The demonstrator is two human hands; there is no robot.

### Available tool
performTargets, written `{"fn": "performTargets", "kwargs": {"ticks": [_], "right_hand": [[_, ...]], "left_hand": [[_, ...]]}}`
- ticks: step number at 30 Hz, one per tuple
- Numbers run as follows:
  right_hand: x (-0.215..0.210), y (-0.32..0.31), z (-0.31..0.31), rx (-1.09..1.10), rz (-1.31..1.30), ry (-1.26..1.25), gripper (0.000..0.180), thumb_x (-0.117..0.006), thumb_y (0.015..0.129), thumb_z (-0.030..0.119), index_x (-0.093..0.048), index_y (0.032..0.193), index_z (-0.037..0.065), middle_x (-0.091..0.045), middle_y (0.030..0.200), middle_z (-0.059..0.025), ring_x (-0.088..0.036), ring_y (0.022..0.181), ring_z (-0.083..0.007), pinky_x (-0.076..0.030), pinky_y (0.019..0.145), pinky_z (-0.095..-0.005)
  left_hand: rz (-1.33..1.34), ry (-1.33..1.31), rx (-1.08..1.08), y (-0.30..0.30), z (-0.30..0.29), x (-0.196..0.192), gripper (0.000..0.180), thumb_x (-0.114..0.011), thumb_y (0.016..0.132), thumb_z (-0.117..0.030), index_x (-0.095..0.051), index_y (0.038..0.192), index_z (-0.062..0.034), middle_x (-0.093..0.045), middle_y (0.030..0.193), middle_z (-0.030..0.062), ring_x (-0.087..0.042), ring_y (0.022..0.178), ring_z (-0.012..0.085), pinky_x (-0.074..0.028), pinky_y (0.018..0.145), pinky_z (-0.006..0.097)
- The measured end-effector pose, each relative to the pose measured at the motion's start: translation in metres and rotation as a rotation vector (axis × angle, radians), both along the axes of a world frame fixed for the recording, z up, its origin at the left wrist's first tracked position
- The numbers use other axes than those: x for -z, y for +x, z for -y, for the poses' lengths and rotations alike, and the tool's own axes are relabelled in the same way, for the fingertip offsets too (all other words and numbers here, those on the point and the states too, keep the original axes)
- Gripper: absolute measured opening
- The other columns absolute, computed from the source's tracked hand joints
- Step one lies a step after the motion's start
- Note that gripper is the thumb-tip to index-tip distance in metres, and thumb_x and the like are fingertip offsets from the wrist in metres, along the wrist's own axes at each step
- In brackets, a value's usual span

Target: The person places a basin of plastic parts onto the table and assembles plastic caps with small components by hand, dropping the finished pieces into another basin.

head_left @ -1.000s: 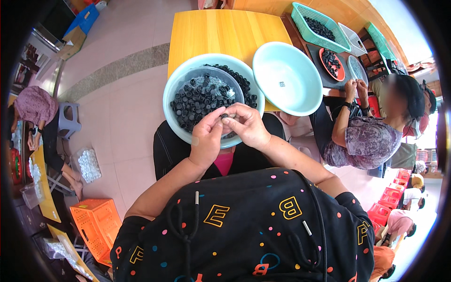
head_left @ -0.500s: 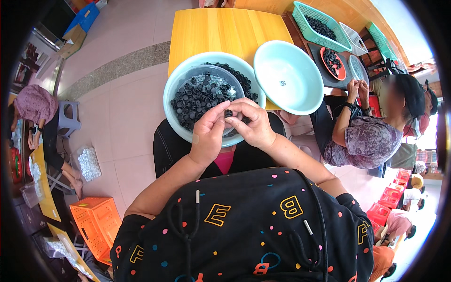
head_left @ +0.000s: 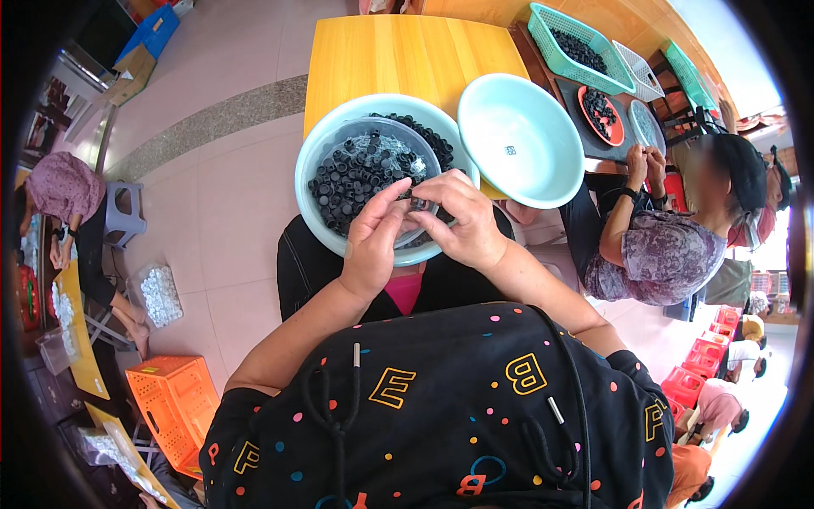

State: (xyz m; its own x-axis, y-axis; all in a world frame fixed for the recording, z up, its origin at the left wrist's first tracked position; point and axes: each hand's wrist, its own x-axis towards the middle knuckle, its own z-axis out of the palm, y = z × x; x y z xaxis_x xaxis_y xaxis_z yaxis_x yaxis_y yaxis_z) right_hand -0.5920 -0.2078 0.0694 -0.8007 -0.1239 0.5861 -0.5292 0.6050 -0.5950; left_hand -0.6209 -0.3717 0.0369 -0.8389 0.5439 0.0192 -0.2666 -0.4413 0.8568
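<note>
Moved: both hands sit slightly lower over the basin than half a second ago, fingertips still meeting.
Left hand (head_left: 373, 242): fingers pinched together on a small black plastic cap (head_left: 410, 197), thumb side toward the right hand.
Right hand (head_left: 462, 222): fingers curled, gripping the same cap from the opposite side, touching the left fingertips.
Under the hands: round pale-blue plastic basin (head_left: 315, 146) heaped with small black plastic caps (head_left: 352, 174).
Beyond the right hand: empty pale-blue round bowl (head_left: 519, 140) on the yellow wooden tabletop (head_left: 398, 55).

Black dotted top (head_left: 441, 416), coloured letters
</note>
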Motion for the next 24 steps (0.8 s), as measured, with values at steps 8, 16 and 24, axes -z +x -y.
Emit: {"fn": "performTargets", "kwargs": {"ticks": [8,16,24], "right_hand": [[0.001,0.000,-0.005,0.102,-0.012,0.014,0.028,-0.073,0.068,-0.001,-0.063,0.094,0.001,-0.065,0.088,-0.0114,-0.060,0.078,-0.0282,-0.050,0.070,-0.0350],[0.005,-0.006,-0.020,0.049,0.615,-1.134,0.015,-0.062,0.088,0.009,-0.062,0.101,0.001,-0.061,0.081,-0.0030,-0.053,0.065,-0.0100,-0.043,0.058,-0.0217],[0.003,-0.010,-0.034,-0.177,0.839,-1.734,0.023,-0.055,0.088,0.012,-0.059,0.101,-0.006,-0.061,0.079,-0.0074,-0.054,0.068,-0.0148,-0.044,0.057,-0.0239]], "left_hand": [[-0.031,-0.087,-0.031,-0.001,0.002,0.008,0.036,-0.043,0.099,-0.010,-0.047,0.133,-0.0010,-0.063,0.113,0.0101,-0.058,0.096,0.0122,-0.047,0.089,0.028],[-0.064,-0.172,-0.036,-0.003,0.002,0.006,0.036,-0.044,0.098,-0.010,-0.048,0.133,-0.0011,-0.062,0.112,0.0102,-0.056,0.093,0.0120,-0.046,0.088,0.028],[-0.061,-0.217,-0.014,-0.003,0.001,0.003,0.037,-0.046,0.096,-0.009,-0.049,0.133,-0.0024,-0.060,0.113,0.0090,-0.055,0.093,0.0105,-0.045,0.087,0.027]]}}
